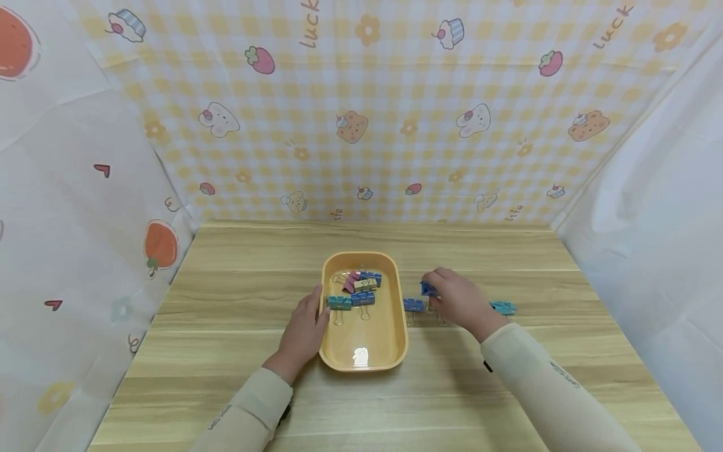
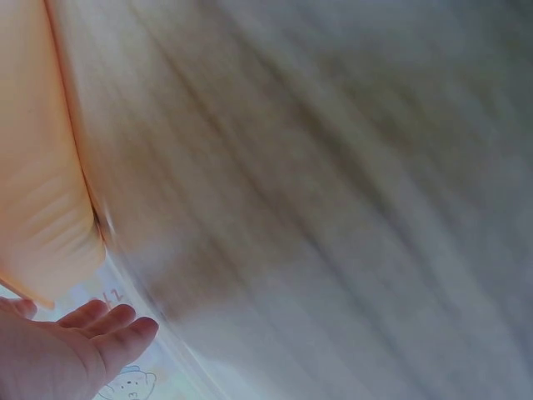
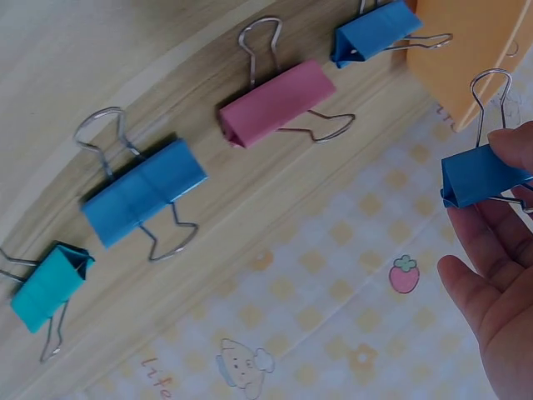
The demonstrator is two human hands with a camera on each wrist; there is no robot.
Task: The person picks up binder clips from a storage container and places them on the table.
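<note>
My right hand (image 1: 460, 298) pinches a blue binder clip (image 3: 483, 175) between thumb and fingers, raised over the table to the right of the yellow tray (image 1: 402, 333). One wire handle of that clip sticks up in the right wrist view. My left hand (image 1: 302, 329) rests against the tray's left wall, its fingers (image 2: 125, 337) extended along the outside and the thumb at the rim. Inside the tray lie several binder clips, among them a teal one (image 1: 339, 303), a blue one (image 1: 363, 299), a pale yellow one (image 1: 364, 285) and a pink one (image 1: 351, 280).
A row of binder clips lies on the wooden table (image 1: 248, 263) right of the tray: a small blue clip (image 3: 376, 33), a pink clip (image 3: 277, 102), a larger blue clip (image 3: 144, 192) and a teal clip (image 3: 52, 286). A patterned cloth (image 1: 361, 88) hangs behind the table.
</note>
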